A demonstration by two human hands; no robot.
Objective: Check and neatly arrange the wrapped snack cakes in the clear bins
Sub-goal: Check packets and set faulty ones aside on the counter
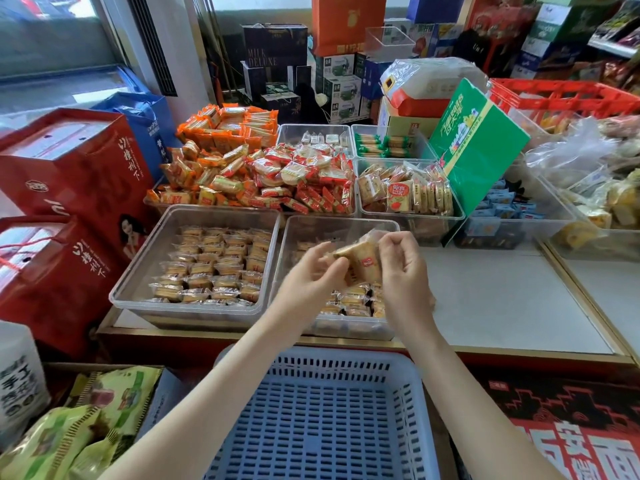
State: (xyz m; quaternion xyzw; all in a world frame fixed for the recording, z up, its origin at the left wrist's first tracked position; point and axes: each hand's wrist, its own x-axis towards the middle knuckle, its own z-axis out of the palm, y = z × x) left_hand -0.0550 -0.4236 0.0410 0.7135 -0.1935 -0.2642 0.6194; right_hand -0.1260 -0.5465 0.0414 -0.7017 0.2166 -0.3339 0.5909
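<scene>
A person stands at a white display counter with gold trim, both bare forearms reaching forward. The left hand and the right hand share one clear-wrapped golden snack cake, held in the air above the right-hand clear plastic bin. The left fingertips pinch the wrapper's near-left end, and the right hand's curled fingers pinch its far-right end. A small red mark shows on the wrapper, too small to read.

That bin sits at the counter's front edge and holds a loose layer of wrapped cakes along its near side. Just beside it on the left, at the counter's front left corner, the left-hand clear plastic bin holds rows of similar cakes, set out tidily.

Behind both, toward the counter's back edge, further clear bins carry heaps of orange and red packets. A green carton with white and yellow Chinese writing leans to the right of them. A dark box beyond the counter reads "MILK DELUXE". Red gift boxes with white Chinese characters stand just beside the counter's left edge. A blue slotted plastic basket lies below the front edge, under the forearms.
</scene>
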